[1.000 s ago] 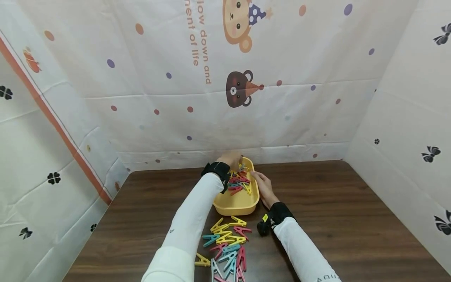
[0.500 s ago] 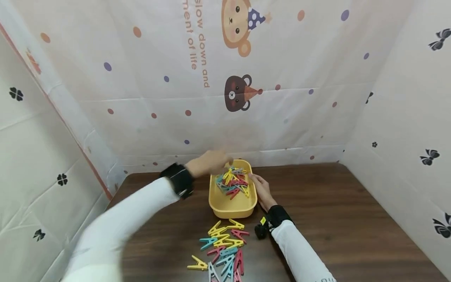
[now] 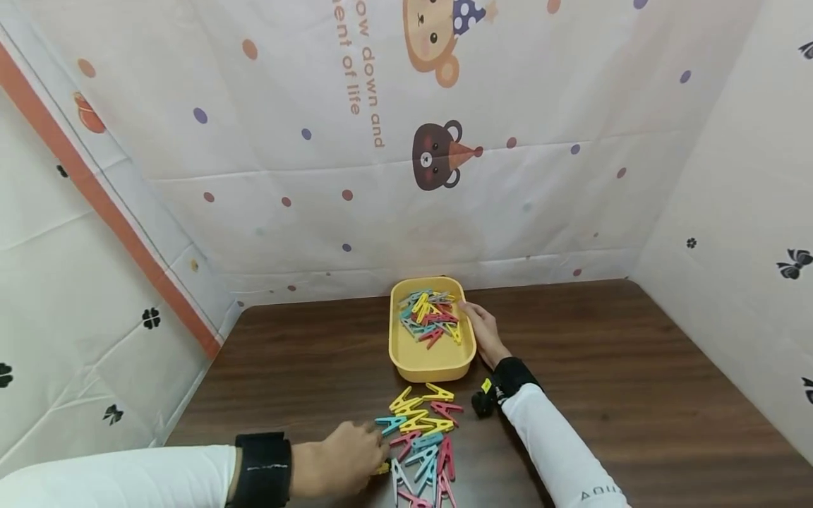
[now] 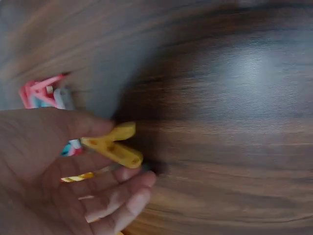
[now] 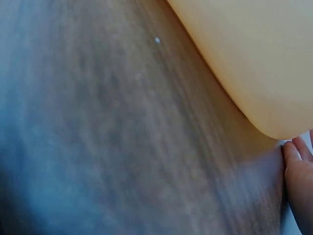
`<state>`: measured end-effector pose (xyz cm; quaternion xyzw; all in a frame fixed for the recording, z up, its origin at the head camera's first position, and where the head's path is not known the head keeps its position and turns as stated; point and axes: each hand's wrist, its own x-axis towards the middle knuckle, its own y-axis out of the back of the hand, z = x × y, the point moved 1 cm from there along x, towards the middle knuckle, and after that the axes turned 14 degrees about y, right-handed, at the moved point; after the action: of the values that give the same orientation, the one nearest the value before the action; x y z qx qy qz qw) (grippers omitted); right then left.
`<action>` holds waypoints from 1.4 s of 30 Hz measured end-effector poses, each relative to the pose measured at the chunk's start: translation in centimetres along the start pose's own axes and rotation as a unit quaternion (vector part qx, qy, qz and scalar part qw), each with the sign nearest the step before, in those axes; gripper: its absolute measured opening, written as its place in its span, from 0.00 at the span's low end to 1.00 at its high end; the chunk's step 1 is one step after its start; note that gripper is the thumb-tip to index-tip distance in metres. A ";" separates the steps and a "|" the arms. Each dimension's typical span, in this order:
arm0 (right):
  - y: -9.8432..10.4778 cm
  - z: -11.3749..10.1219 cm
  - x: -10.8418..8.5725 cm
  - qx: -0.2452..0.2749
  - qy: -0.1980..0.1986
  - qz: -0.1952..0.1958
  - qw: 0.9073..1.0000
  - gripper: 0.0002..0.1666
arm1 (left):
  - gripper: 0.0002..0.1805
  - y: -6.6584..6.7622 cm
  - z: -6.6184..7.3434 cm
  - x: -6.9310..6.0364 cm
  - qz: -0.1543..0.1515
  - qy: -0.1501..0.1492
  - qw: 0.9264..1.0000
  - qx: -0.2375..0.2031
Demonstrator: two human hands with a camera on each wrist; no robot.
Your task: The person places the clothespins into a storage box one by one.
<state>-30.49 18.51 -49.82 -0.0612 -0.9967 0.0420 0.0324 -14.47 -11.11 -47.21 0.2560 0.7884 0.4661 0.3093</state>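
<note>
At the lower middle of the head view, my left hand [image 3: 349, 458] is down at the left side of a loose pile of clothespins. In the left wrist view its thumb and fingers pinch a yellow clothespin [image 4: 115, 147], whose two arms point away from the palm. A yellow plastic tray [image 3: 432, 363] holds a heap of mixed clothespins [image 3: 428, 317] towards its far end. My right hand [image 3: 485, 335] holds the tray's right side, a digit over the rim; in the right wrist view only part of the hand [image 5: 299, 176] shows by the tray's corner.
Yellow, blue, pink and grey clothespins [image 3: 424, 451] lie in a cluster in front of the tray. The dark wooden table [image 3: 571, 353] reaches a printed white curtain [image 3: 305, 233] behind and at both sides. A small black camera [image 3: 484, 403] hangs under the right wrist.
My left hand has come away from over the tray, swung left and moved down towards the yellow clothespin beside the pile. The right hand stays at the tray's side.
</note>
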 end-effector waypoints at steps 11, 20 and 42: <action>0.1 -0.1 -0.5 -0.001 0.005 0.006 1.000 0.37 | 0.03 9.7 -2.9 0.1 -0.058 0.040 0.987 -0.147; 0.2 0.1 -0.7 -0.004 0.003 0.013 1.000 0.38 | 0.07 19.6 -11.4 9.9 0.126 0.184 0.961 -0.164; -0.1 -0.2 -0.3 0.010 0.002 -0.009 1.000 0.38 | 0.11 10.5 -11.5 22.8 -0.034 0.356 0.886 -0.296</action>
<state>-30.17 18.39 -49.60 -0.0519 -0.9967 0.0512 0.0349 -37.04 2.64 -39.18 -0.0577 0.6793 0.7265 0.0855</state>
